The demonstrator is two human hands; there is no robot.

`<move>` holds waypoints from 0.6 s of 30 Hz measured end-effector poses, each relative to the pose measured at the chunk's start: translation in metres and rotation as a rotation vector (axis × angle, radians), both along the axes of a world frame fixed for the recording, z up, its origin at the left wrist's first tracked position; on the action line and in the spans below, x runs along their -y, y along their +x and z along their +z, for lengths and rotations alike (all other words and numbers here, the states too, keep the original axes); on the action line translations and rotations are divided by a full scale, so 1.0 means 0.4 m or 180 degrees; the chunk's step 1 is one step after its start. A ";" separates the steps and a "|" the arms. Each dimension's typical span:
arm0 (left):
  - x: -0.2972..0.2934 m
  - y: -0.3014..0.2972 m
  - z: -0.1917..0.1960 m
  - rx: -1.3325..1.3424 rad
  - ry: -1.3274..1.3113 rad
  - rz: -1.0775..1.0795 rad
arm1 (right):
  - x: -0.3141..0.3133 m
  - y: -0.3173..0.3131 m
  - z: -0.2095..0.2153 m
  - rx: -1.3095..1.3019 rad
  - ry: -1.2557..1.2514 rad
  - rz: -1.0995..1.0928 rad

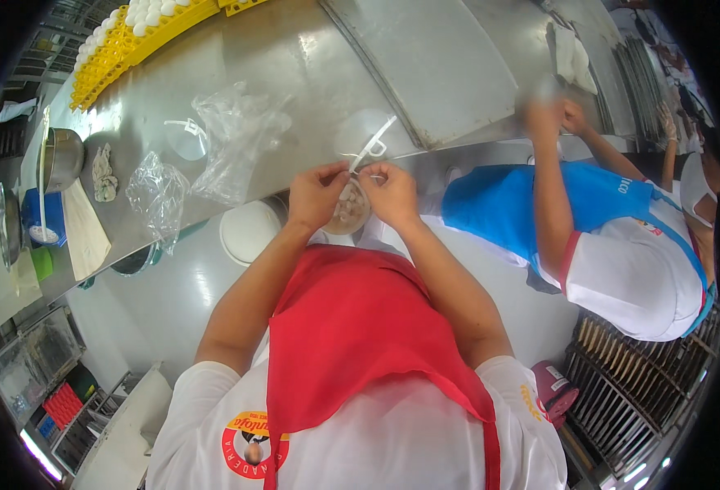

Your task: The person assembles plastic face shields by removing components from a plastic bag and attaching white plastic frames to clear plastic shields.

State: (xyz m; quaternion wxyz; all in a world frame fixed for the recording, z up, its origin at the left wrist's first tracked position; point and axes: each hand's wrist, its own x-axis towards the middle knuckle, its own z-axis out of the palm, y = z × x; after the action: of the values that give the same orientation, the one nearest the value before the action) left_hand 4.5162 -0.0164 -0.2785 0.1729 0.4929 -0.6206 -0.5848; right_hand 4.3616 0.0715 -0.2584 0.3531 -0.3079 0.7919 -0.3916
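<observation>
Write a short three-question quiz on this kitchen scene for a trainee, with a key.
1. True or false: both hands, the left hand and the right hand, are at the small clear cup by the counter edge.
2. Which thing lies on the steel counter left of the hands?
A. crumpled clear plastic bags
B. a wooden rolling pin
C. a stack of plates
3. Fill in: the trays of white eggs at the far left of the counter are ____ in colour.

Key: 1 true; 2 A; 3 yellow. The co-worker in the blue apron stands to the right, hands apart from the cup.
</observation>
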 end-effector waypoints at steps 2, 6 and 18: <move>0.000 0.001 -0.002 -0.0020 -0.0037 -0.0009 | 0.001 0.000 0.004 -0.0083 -0.0008 0.0021; 0.002 0.002 0.000 0.0002 -0.0129 -0.0049 | 0.005 -0.001 -0.004 -0.0298 -0.0117 0.0102; 0.003 -0.001 0.008 -0.0037 -0.0121 0.0046 | 0.011 -0.008 0.001 -0.1094 -0.0640 0.0527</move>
State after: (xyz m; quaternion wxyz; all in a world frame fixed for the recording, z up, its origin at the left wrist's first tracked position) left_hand 4.5157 -0.0176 -0.2755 0.1901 0.4906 -0.6271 -0.5744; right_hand 4.3585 0.0670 -0.2580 0.2113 -0.4679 0.7694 -0.3800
